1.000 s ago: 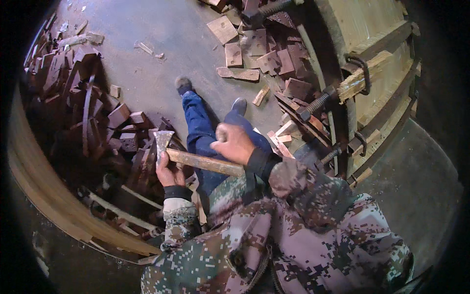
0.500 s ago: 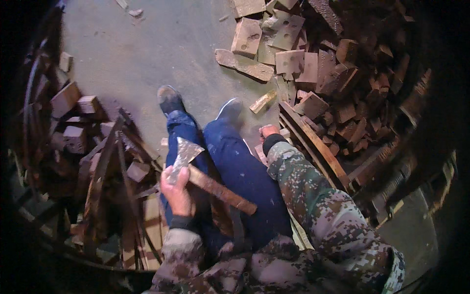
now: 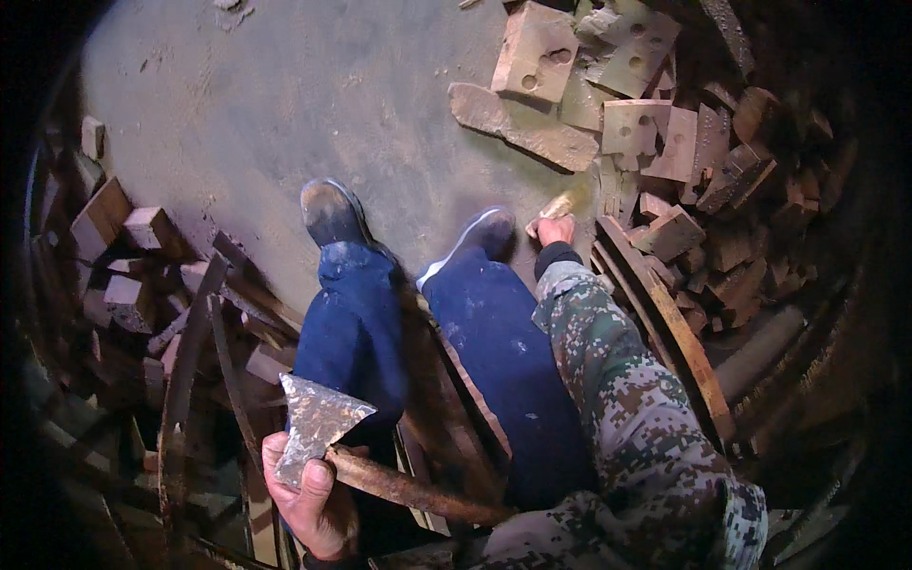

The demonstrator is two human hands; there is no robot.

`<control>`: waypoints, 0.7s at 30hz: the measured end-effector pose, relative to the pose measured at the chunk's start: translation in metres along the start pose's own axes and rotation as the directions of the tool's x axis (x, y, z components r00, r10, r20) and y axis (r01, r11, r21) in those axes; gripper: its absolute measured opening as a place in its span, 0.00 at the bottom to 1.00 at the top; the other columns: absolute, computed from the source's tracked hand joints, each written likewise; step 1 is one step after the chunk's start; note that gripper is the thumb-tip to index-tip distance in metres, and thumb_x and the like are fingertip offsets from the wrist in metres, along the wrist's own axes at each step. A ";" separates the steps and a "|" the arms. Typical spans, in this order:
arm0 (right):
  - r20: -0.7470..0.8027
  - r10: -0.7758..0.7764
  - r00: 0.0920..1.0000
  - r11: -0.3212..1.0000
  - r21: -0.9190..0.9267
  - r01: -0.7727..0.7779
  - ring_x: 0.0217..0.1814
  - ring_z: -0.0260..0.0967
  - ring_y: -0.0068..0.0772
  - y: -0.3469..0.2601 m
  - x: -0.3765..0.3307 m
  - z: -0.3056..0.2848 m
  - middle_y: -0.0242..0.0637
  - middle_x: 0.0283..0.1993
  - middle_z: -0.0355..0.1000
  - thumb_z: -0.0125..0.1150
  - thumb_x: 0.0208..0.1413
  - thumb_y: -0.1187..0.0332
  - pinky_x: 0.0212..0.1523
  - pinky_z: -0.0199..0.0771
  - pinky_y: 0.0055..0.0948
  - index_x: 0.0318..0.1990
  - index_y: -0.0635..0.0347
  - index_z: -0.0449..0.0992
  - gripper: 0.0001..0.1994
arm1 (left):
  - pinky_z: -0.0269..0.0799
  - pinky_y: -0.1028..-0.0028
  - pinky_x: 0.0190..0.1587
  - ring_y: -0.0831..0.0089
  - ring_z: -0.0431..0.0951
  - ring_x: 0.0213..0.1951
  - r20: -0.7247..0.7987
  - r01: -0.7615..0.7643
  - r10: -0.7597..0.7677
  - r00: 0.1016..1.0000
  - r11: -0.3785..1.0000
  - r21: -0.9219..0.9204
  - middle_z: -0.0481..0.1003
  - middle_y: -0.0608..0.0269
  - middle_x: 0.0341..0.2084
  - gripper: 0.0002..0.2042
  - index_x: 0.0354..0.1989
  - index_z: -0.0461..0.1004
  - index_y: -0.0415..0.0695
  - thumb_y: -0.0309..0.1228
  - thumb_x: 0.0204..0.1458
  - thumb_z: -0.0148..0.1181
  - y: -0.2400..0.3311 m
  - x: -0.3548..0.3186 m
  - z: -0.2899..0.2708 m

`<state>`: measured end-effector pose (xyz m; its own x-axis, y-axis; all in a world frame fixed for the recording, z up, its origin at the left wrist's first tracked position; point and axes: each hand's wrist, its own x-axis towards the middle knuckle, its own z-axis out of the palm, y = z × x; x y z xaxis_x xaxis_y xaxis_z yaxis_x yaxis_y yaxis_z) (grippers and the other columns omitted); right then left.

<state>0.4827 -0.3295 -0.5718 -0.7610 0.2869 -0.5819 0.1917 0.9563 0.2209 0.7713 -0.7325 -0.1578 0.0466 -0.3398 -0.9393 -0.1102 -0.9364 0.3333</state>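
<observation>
one hatchet, head clamped in left hand — right hand touching a wood piece, grip unclear

the left hand holds an axe by its head; the right hand touches a small wood piece.

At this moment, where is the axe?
In the head view, the axe is at the lower left of centre, its metal head held in the left hand and its wooden handle slanting right and down toward the camouflage jacket.
</observation>
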 end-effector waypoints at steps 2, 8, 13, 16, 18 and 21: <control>-0.017 -0.054 0.998 0.995 0.085 0.055 0.59 0.70 0.64 -0.010 -0.022 -0.012 0.62 0.52 0.74 0.65 0.43 0.69 0.63 0.68 0.48 0.48 0.71 0.75 0.22 | 0.80 0.59 0.51 0.65 0.79 0.41 -0.041 0.014 -0.013 0.999 1.000 0.017 0.76 0.54 0.42 0.27 0.56 0.64 0.38 0.38 0.55 0.69 0.004 -0.004 0.004; -0.205 -0.651 0.731 0.756 -0.262 0.600 0.62 0.60 0.57 -0.103 -0.091 -0.086 0.49 0.55 0.67 0.63 0.37 0.70 0.67 0.56 0.57 0.52 0.61 0.72 0.28 | 0.72 0.73 0.50 0.72 0.78 0.41 -0.038 0.055 -0.056 0.998 0.998 -0.040 0.77 0.57 0.40 0.29 0.54 0.63 0.41 0.32 0.50 0.77 0.016 -0.007 0.011; 0.000 -0.958 0.286 0.236 -0.566 0.790 0.56 0.63 0.57 -0.202 -0.055 -0.109 0.51 0.50 0.66 0.65 0.35 0.73 0.64 0.61 0.49 0.56 0.64 0.66 0.33 | 0.70 0.76 0.48 0.78 0.74 0.39 -0.058 0.034 -0.035 0.998 0.999 -0.027 0.76 0.62 0.39 0.27 0.51 0.65 0.40 0.34 0.49 0.77 0.013 -0.006 0.006; 0.113 -0.914 0.389 0.268 -0.553 0.789 0.50 0.66 0.54 -0.218 -0.048 -0.106 0.50 0.46 0.66 0.67 0.36 0.75 0.53 0.69 0.49 0.49 0.61 0.66 0.27 | 0.69 0.77 0.48 0.79 0.74 0.40 -0.045 0.028 -0.030 0.999 0.999 -0.042 0.76 0.63 0.39 0.26 0.50 0.66 0.40 0.32 0.49 0.76 0.003 -0.009 -0.005; 0.116 -0.842 0.527 0.383 -0.561 0.734 0.51 0.68 0.55 -0.210 -0.067 -0.104 0.49 0.46 0.66 0.68 0.37 0.72 0.48 0.73 0.49 0.47 0.59 0.66 0.26 | 0.68 0.78 0.48 0.79 0.73 0.40 -0.040 0.027 -0.027 0.999 0.999 -0.018 0.76 0.64 0.40 0.26 0.51 0.67 0.40 0.31 0.48 0.75 -0.004 -0.009 -0.013; 0.120 -0.690 0.714 0.652 -0.325 0.685 0.55 0.72 0.59 -0.190 -0.131 -0.101 0.53 0.50 0.71 0.67 0.42 0.66 0.52 0.75 0.54 0.50 0.59 0.69 0.25 | 0.67 0.77 0.50 0.79 0.73 0.42 0.000 -0.044 0.044 0.999 0.999 -0.017 0.76 0.66 0.41 0.24 0.51 0.70 0.40 0.31 0.48 0.75 -0.016 0.000 -0.025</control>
<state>0.4835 -0.5548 -0.4585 -0.6007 -0.4485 -0.6618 -0.5979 0.8016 -0.0005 0.7979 -0.7195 -0.1607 0.0422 -0.3806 -0.9238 -0.0956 -0.9219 0.3755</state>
